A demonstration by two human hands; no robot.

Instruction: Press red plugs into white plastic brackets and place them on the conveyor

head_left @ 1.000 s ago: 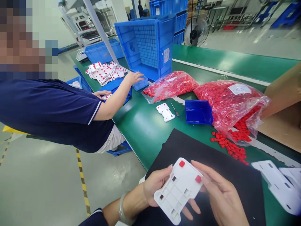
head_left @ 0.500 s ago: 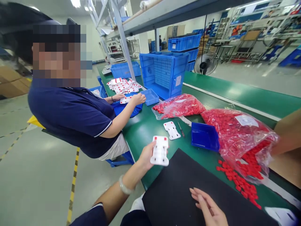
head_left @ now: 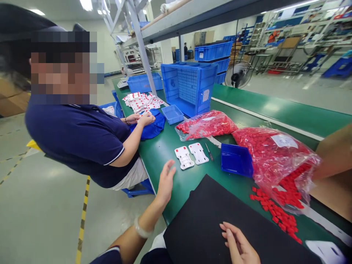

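Note:
My left hand (head_left: 166,183) hangs over the green table's near edge, fingers apart and holding nothing. Just beyond it lies a white plate with red pieces (head_left: 184,157), side by side with a second white plate (head_left: 198,153). A screwdriver (head_left: 209,152) rests to their right. Over the black mat (head_left: 220,205) is my right hand (head_left: 239,242), its fingers loosely extended with nothing in them. Loose red pieces (head_left: 277,212) are scattered beside the mat, in front of a clear bag of red pieces (head_left: 275,154). Another white plate (head_left: 326,251) shows at the lower right.
A dark blue tray (head_left: 236,160) stands behind the mat, near a second red bag (head_left: 207,125). A person (head_left: 77,132) sits at the left, handling a white plate by a pile (head_left: 141,101). Blue crates (head_left: 188,88) stand farther back; another person's arm (head_left: 335,157) is at the right.
The white plate that was in my left hand now lies on the table beside the other. My left hand has let go and drawn slightly back. My right hand has barely moved.

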